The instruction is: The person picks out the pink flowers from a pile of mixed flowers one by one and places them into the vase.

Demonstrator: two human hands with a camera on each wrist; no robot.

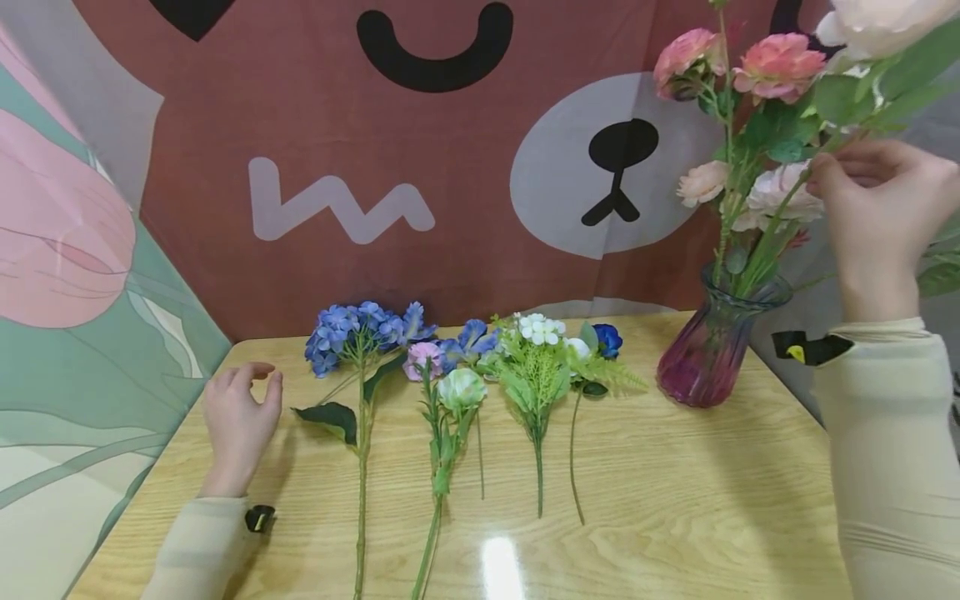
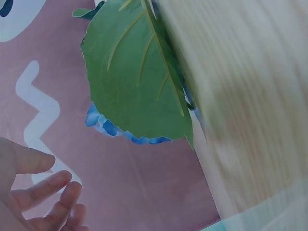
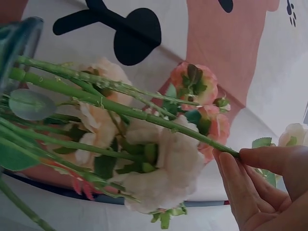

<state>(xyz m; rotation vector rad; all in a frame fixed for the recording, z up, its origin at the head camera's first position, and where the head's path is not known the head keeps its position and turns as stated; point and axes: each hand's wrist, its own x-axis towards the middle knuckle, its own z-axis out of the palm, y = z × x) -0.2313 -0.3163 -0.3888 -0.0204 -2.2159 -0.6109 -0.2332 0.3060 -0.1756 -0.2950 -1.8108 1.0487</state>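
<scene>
My right hand [image 1: 885, 208] pinches a green flower stem [image 3: 185, 132] between thumb and fingers, at upper right. The stem slants down into the mouth of a glass vase [image 1: 705, 358], blue at the rim and pink below. Above that hand are leaves and a large pale bloom [image 1: 892, 25]. Coral flowers [image 1: 780, 67] and a whitish peony-like bloom [image 3: 166, 168] also stand in the vase. At left, my left hand [image 1: 243, 417] hovers over the table with loosely bent fingers, holding nothing. Nearest to it lies a blue hydrangea [image 1: 345, 333], whose big leaf [image 2: 130, 77] fills much of the left wrist view.
Along the wooden table [image 1: 675, 500] lie a pink carnation-like flower [image 1: 423, 360], a pale green bloom [image 1: 461, 389], a white-flowered sprig [image 1: 540, 329] and a dark blue flower [image 1: 607, 340]. A printed cloth [image 1: 450, 275] hangs behind the table. The vase stands near the table's back right corner.
</scene>
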